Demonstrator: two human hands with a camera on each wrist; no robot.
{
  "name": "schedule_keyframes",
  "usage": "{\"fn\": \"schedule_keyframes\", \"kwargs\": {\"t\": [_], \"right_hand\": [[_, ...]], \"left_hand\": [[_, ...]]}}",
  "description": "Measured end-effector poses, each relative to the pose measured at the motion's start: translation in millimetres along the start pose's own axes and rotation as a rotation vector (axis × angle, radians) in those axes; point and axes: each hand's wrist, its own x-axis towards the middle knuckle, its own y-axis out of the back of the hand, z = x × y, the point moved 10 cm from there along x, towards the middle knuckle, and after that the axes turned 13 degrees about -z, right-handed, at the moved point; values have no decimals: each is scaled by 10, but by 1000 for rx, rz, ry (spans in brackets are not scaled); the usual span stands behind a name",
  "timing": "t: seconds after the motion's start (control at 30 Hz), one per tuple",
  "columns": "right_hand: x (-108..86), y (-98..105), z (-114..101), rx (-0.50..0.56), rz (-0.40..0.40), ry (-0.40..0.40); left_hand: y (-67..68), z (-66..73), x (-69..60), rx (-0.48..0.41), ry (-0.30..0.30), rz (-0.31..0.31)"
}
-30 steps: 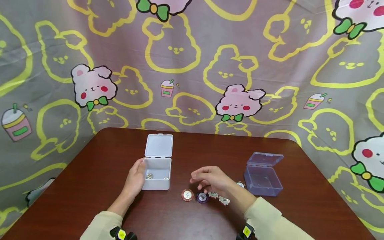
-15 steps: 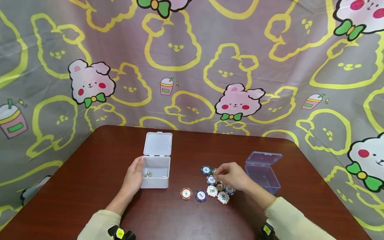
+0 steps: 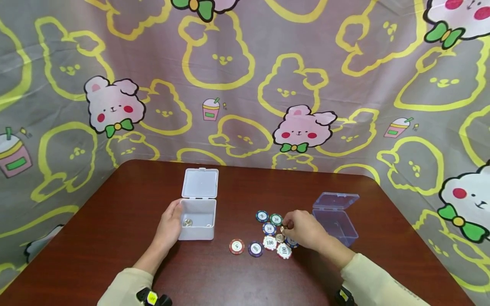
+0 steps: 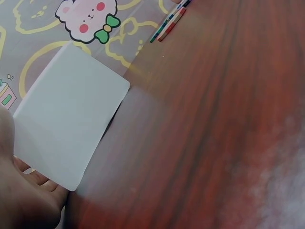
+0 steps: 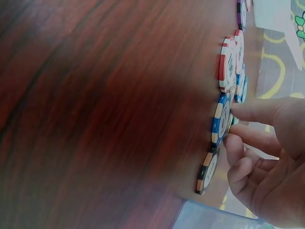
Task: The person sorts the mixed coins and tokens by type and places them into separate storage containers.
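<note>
- White box [image 3: 197, 233]: the landmark. Lid raised and leaning back; two small metallic coins [image 3: 187, 222] on its floor, one near each side wall.
- Left hand [image 3: 170, 223]: grips the left side wall of the white box.
- Purple box [image 3: 336, 230]: well to the right of the white box, lid raised; transparent walls.
- Right hand [image 3: 306, 230]: right of the white box, fingers bent, fingertips at a small gold coin [image 3: 282, 229]. I cannot tell whether they pinch it.
- Poker chips [image 3: 269, 229]: flat discs with striped edges and numbered faces, grouped right of the white box; a second gold coin [image 3: 280, 238] lies among them. The red chip [image 3: 236, 246] is the one nearest the box.
- Materials: the white box has smooth, opaque walls and rounded corners. The table [image 3: 245, 280] beneath it is glossy, red-brown, wood-grained. Behind the white box hangs a creased, printed cloth [image 3: 237, 97].
- Right wrist view only: a black-and-orange chip [image 5: 208, 171], hidden by the right hand in the head view, farther from the white box than the blue chip [image 5: 221, 119].
- Left wrist view only: fingers [image 4: 40, 179] behind the white box's blank outer face.
</note>
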Motion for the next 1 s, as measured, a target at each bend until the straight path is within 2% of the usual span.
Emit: {"fn": "schedule_keyframes", "kwargs": {"t": [0.3,0.57,0.73,0.83,1.0], "right_hand": [[16,3,16,-6,-21,-51],[53,29,27,22,-77,-15],[85,-18,100,39,-119,-79],[87,-26,122,48,-107,-95],[54,-3,79,65,-44,-55]], "left_hand": [[-10,-38,-10,-17,28,-15],[-4,-16,7,-8,17,-6],[-5,-22,5,0,26,-9],[-7,-25,3,0,29,-11],[-8,-31,-7,3,37,-17]]}}
